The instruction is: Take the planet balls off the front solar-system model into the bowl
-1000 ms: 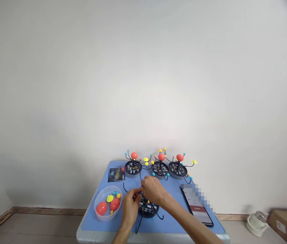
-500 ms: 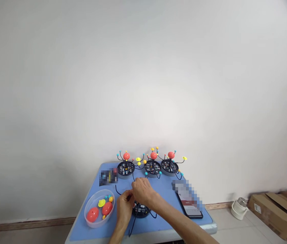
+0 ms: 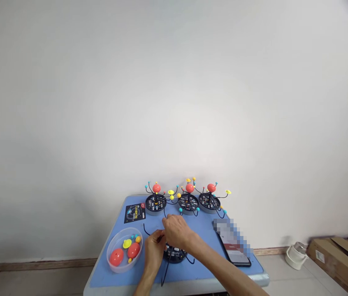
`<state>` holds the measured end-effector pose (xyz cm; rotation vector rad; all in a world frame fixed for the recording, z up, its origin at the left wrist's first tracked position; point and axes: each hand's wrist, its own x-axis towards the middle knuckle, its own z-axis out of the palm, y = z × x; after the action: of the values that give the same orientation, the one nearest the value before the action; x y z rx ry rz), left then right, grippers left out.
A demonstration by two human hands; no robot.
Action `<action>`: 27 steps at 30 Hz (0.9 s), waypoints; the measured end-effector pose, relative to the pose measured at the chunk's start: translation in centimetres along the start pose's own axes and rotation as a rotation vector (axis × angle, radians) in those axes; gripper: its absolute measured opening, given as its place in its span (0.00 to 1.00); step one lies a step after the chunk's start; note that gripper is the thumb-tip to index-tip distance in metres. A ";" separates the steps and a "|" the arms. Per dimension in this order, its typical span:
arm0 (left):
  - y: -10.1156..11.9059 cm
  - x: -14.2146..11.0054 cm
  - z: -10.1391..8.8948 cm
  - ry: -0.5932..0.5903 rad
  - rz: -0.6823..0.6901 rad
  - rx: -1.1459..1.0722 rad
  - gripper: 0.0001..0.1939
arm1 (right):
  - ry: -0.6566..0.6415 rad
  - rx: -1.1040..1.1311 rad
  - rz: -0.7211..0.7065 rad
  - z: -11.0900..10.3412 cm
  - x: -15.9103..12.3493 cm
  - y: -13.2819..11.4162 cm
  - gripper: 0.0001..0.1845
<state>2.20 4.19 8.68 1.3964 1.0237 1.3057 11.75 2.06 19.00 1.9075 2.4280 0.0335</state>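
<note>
My left hand (image 3: 154,250) and my right hand (image 3: 177,231) meet above a black round solar system model base (image 3: 175,255) with bare curved black arms. Both hands have their fingers closed in a pinch. What they grip, near the base's centre, is hidden by the fingers. To the left stands a clear round tub (image 3: 119,269) holding two red half-balls (image 3: 116,257), a yellow ringed planet (image 3: 127,243) and several small blue and orange balls (image 3: 138,239).
Three assembled solar system models (image 3: 156,202) stand along the table's back edge. A dark printed card (image 3: 135,212) lies at the back left. On the right lies a phone (image 3: 235,248). Cardboard boxes (image 3: 337,263) and a white container (image 3: 295,257) sit on the floor.
The view has shifted slightly, so the table and everything on it appear a little further right. My hands stay pinched together over the base in much the same pose.
</note>
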 end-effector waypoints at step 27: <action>-1.2 -2.0 -1.6 0.073 -0.039 -0.004 0.12 | 0.135 0.180 -0.170 -2.1 3.2 -1.9 0.15</action>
<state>0.49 2.67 7.06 1.3278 1.0912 1.3375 9.05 4.73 20.95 1.8108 2.7620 -0.0675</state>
